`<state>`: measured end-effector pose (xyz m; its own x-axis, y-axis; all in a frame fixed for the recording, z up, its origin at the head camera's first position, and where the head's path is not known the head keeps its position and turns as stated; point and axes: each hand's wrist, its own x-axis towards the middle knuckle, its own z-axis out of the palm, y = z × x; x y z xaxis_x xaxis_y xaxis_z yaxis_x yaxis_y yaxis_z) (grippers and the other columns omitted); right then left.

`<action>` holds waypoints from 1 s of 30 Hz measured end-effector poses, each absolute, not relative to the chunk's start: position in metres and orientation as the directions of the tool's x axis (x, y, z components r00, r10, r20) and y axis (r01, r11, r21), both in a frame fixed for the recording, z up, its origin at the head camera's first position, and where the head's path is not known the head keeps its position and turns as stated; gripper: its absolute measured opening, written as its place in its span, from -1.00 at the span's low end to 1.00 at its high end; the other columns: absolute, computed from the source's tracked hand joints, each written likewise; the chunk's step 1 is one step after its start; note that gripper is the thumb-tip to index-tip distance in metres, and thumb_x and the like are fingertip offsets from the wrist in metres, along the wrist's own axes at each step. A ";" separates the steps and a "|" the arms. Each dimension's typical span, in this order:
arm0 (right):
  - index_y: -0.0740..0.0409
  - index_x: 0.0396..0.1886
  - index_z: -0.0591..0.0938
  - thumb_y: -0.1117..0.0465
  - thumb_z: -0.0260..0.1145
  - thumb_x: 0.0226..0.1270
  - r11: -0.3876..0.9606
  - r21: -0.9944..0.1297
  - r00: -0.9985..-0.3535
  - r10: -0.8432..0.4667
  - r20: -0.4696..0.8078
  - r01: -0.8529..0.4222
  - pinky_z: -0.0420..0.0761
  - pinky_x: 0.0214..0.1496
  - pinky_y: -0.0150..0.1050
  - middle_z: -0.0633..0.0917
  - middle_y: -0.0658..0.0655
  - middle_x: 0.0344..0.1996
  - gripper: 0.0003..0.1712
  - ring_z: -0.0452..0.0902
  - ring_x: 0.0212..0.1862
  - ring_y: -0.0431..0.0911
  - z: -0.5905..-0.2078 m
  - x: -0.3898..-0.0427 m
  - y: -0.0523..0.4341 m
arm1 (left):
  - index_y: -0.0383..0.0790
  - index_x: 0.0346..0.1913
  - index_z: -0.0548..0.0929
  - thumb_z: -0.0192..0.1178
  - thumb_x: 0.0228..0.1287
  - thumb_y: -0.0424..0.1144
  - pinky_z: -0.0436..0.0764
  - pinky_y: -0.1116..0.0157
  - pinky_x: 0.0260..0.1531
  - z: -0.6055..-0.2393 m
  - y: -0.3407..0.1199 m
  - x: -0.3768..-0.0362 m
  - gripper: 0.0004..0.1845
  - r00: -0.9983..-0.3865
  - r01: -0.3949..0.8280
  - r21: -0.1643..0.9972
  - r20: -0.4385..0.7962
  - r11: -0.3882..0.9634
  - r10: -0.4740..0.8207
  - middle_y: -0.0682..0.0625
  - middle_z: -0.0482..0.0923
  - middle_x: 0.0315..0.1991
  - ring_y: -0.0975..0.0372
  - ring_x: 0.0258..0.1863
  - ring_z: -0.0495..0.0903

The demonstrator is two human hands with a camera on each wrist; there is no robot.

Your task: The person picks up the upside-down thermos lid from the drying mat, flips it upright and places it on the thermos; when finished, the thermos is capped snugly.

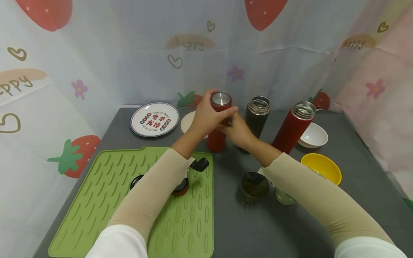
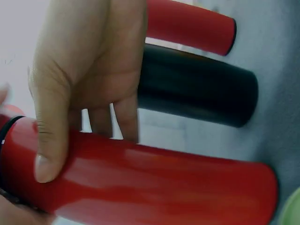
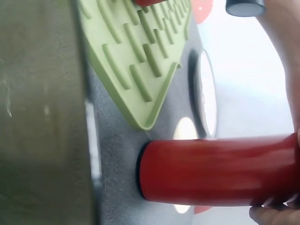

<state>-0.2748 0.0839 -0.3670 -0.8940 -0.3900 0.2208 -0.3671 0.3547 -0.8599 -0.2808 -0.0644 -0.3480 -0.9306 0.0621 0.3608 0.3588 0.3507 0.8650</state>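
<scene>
I am seeing the green mat (image 1: 106, 200) lying nearest at 7 o'clock. Both my hands are gripping the red flask (image 1: 218, 122) at 12 o'clock: the left hand (image 1: 206, 116) is curling round its upper part, the right hand (image 1: 237, 129) round its middle. The flask is standing upright, long axis vertical, steel cap upward. Farther, at 11 o'clock, the plate (image 1: 155, 119) is showing red Chinese characters; the curtain is reading "happy".

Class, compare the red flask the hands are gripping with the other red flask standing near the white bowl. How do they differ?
The held red flask wears a steel-topped lid; the far red flask stands open-mouthed, its metal rim bare. The left hand and right hand grip the first; nothing touches the second, which stands beside the white bowl. Both are red, upright cylinders on the grey table.
</scene>
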 end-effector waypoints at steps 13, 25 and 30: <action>0.27 0.45 0.06 0.11 0.40 0.30 0.405 -0.867 -0.926 -0.349 0.147 -0.291 0.38 0.28 -0.04 0.36 0.26 0.31 -0.07 0.32 0.32 0.06 -0.363 -0.275 0.085 | -0.30 0.24 0.44 -0.09 0.54 0.00 0.54 0.30 0.00 -0.362 -0.077 -0.275 -0.53 -0.821 0.538 0.788 0.571 0.299 -0.025 -0.11 0.58 0.05 0.21 0.00 0.59; 0.31 0.41 0.10 0.17 0.35 0.35 0.425 -0.845 -0.911 -0.378 0.161 -0.326 0.40 0.25 -0.03 0.36 0.29 0.29 -0.17 0.35 0.29 0.08 -0.367 -0.273 0.087 | -0.05 0.53 0.03 0.39 0.20 -0.02 0.49 0.22 0.12 -0.372 -0.072 -0.273 -0.03 -0.862 0.491 0.841 0.507 0.227 -0.016 0.08 0.17 0.43 0.09 0.20 0.49; 0.31 0.45 0.07 0.14 0.37 0.33 0.411 -0.857 -0.914 -0.377 0.150 -0.311 0.40 0.26 -0.04 0.36 0.27 0.30 -0.11 0.33 0.31 0.08 -0.364 -0.276 0.081 | -0.30 0.42 0.23 -0.10 0.55 -0.05 0.52 0.25 0.07 -0.377 -0.084 -0.274 -0.46 -0.770 0.609 0.748 0.637 0.264 -0.028 -0.12 0.42 0.27 0.10 0.12 0.54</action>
<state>-0.2762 0.0814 -0.3640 -0.9140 -0.3769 0.1503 -0.3105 0.4112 -0.8570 -0.2738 -0.0837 -0.3768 -0.7700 -0.0279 0.6375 0.6094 0.2639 0.7476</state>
